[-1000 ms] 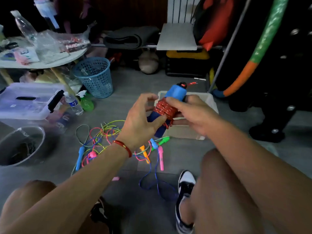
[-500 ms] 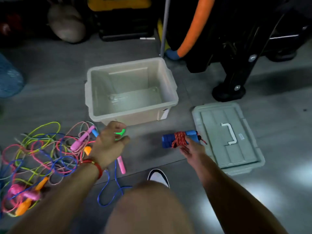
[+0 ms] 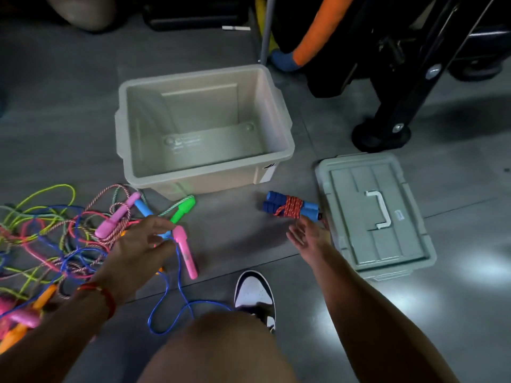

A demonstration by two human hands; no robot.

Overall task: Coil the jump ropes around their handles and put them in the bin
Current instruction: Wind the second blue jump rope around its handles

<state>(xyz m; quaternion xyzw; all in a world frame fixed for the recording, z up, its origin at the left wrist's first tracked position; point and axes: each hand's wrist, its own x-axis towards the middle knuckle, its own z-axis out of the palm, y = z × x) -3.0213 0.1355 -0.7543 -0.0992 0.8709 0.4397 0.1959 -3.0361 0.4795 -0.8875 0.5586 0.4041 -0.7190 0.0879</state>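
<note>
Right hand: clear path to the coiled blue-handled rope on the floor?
Probably yes. The right hand is open just short of the coiled rope, which lies alone on bare floor between the bin and the lid. Nothing lies between hand and rope.

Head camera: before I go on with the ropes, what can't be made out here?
- Tangled jump ropes: the pile runs off the left edge; count unclear.
- Left hand: motion-blurred and covers rope underneath, so whether it has a grip on the blue rope is uncertain.
- Bin: label print too small.
- Coiled jump rope: far end meets the lid; contact unclear.
</note>
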